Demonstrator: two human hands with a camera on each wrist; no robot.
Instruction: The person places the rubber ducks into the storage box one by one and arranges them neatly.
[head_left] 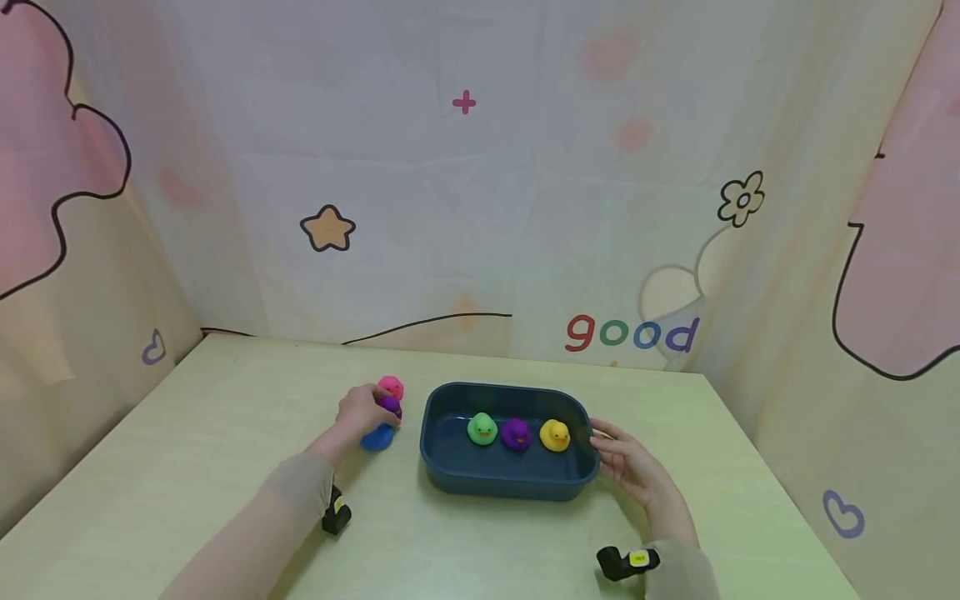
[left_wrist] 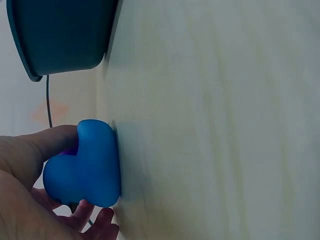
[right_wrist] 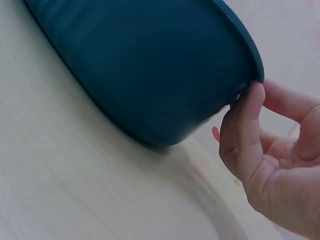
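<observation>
My left hand point(head_left: 363, 407) grips a small purple duck point(head_left: 389, 404) left of the basin, its fingers over the toy's sides. A pink duck point(head_left: 391, 386) sits just behind it, and a blue duck point(head_left: 377, 437) in front. The blue duck point(left_wrist: 90, 165) mostly hides the purple one in the left wrist view. With its fingertips, my right hand point(head_left: 630, 462) touches the right end of a dark blue basin point(head_left: 510, 485) at the rim. Inside the basin stand a green duck point(head_left: 482, 429), another purple duck point(head_left: 516, 434) and a yellow duck point(head_left: 555, 435) in a row.
The basin stands on a pale wood-look table point(head_left: 480, 550). Printed cloth point(head_left: 465, 208) hangs behind the table and along both sides. A small black camera point(head_left: 337, 512) sits at the left wrist, and a second black camera point(head_left: 627, 562) at the right.
</observation>
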